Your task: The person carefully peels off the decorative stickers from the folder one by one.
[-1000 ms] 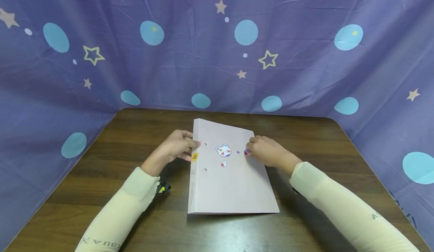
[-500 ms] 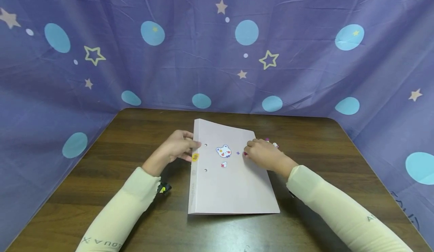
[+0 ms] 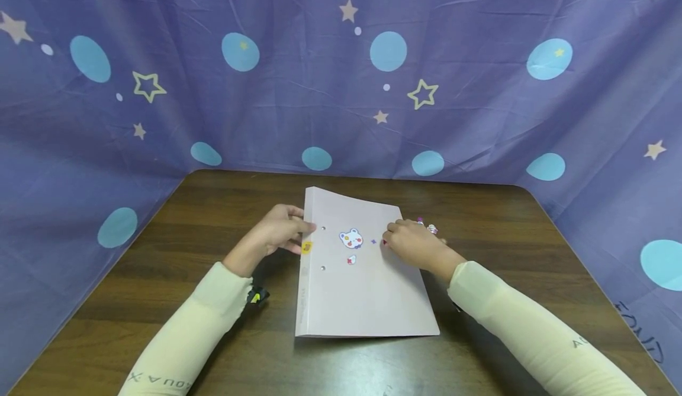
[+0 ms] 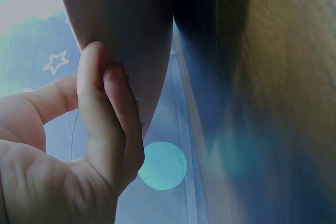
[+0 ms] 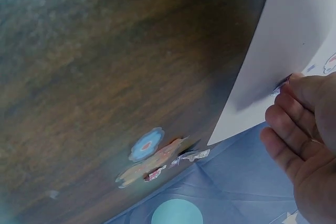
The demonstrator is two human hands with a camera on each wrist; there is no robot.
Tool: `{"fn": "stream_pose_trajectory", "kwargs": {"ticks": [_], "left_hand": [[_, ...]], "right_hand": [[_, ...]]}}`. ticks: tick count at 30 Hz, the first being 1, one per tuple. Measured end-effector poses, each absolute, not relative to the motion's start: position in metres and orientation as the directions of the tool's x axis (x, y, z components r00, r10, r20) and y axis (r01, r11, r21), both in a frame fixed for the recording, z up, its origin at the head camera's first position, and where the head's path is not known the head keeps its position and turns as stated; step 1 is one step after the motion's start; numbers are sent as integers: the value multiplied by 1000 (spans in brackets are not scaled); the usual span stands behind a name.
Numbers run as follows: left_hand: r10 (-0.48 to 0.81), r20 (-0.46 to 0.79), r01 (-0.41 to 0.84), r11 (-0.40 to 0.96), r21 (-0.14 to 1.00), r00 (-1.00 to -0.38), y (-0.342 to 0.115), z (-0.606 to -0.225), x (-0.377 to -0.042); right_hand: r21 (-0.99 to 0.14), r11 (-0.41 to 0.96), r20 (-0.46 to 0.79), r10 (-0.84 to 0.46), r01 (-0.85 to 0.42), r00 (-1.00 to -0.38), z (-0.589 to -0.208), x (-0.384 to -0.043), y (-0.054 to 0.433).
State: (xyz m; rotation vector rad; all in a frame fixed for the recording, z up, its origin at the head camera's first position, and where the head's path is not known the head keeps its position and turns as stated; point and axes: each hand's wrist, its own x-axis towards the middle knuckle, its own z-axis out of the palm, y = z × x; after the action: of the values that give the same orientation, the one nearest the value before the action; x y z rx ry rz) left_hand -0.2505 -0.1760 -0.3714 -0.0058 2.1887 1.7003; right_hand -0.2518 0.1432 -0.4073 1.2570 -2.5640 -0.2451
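Observation:
A pale pinkish-white file folder (image 3: 367, 301) lies in the middle of the table, its spine to the left. My left hand (image 3: 279, 230) grips that spine, thumb on the cover edge and fingers behind, as the left wrist view also shows. A bear-face sticker (image 3: 351, 238), a smaller white and red sticker (image 3: 351, 260) and a tiny purple star sticker (image 3: 373, 241) are on the cover. Near its right edge, my right hand (image 3: 418, 245) pinches a small dark sticker (image 5: 282, 85) against the cover; the fingertips hide most of it.
Several cut-out stickers, among them a blue flower-like one (image 5: 147, 145), lie on the wooden table (image 3: 176, 254) just beyond my right hand. A purple curtain (image 3: 298, 88) with stars and circles hangs around the far side and both ends.
My right hand has shifted slightly left over the cover, covering more of the dark sticker. Stickers on the table behind it have come into view. The left hand holds its place.

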Motion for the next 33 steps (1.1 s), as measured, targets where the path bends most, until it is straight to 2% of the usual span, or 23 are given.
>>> {"fn": "stream_pose_trajectory", "kwargs": {"ticks": [15, 22, 24, 30, 33], "left_hand": [[212, -290, -228, 275, 934, -933, -175, -370, -250], [207, -289, -227, 275, 934, -935, -175, -370, -250], [207, -289, -228, 274, 934, -935, -175, -370, -250], [203, -291, -231, 273, 934, -935, -175, -371, -251], [206, -287, -227, 269, 936, -936, -175, -373, -252]], "right_hand": [[296, 598, 173, -800, -745, -574, -408, -254, 145], [269, 612, 206, -790, -743, -577, -411, -258, 147], [231, 633, 220, -774, -739, -594, -411, -260, 147], [4, 713, 212, -686, -701, -696, -412, -265, 150], [-72, 722, 217, -662, -688, -718, -414, -267, 153]]}}
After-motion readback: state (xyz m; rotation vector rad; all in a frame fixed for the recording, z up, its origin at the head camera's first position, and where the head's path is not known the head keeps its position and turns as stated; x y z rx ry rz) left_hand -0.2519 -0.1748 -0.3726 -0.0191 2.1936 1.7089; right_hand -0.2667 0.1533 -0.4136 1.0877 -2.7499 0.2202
